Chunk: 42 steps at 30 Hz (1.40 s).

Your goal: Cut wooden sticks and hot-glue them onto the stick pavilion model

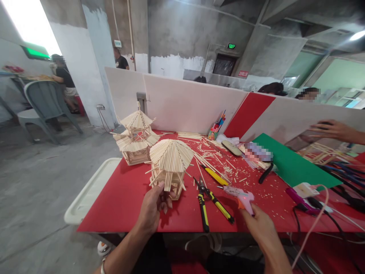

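A small pavilion model (pixel 172 156) built of pale wooden sticks stands near the front of the red table. At its front, my left hand (pixel 155 201) pinches the lower end of a narrow strip of wooden sticks (pixel 168 180) that reaches down from the roof edge. Whether the strip is fixed to the roof, I cannot tell. My right hand (pixel 259 222) grips the handle of a pink hot glue gun (pixel 241 196), its nozzle pointing left. Between the hands lie black-and-yellow pliers (pixel 209 203), handles spread. Behind them rests a yellow utility knife (pixel 215 176).
A two-tiered stick pavilion (pixel 137 139) stands at the back left. Loose sticks (pixel 211 156) and scraps litter the table (pixel 114 205). A pen cup (pixel 213 133), a green board (pixel 302 160) and a power strip (pixel 303 203) with cords lie rightward. Another person's hand (pixel 327 129) is at far right.
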Each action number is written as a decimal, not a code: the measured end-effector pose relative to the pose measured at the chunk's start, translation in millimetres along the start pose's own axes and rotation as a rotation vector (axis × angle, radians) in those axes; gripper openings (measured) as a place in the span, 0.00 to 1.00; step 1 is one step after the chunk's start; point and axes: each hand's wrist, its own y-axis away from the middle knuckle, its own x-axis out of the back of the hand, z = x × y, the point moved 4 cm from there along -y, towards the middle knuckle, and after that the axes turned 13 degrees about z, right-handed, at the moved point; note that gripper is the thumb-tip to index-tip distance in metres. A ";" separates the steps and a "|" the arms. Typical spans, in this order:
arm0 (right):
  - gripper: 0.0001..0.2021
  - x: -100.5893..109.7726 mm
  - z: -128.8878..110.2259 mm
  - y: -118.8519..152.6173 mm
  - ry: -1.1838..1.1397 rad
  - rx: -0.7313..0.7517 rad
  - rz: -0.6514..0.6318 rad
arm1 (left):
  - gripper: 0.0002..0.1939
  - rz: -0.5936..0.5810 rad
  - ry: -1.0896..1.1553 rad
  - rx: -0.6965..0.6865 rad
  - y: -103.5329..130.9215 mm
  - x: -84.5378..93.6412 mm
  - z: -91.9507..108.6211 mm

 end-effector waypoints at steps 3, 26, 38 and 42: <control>0.24 -5.2 4.9 -5.7 0.036 0.003 -0.005 | 0.21 0.001 0.004 0.006 -0.2 0.7 0.0; 0.16 8.2 -209.4 107.5 -0.473 0.949 0.491 | 0.17 0.065 0.011 0.058 -3.3 4.6 -0.8; 0.16 1.0 -213.0 108.7 -0.535 0.944 0.474 | 0.21 0.177 -0.026 0.046 -3.4 -1.0 9.8; 0.17 0.5 -213.5 109.5 -0.541 0.948 0.482 | 0.21 0.172 -0.033 0.037 -4.6 0.4 8.9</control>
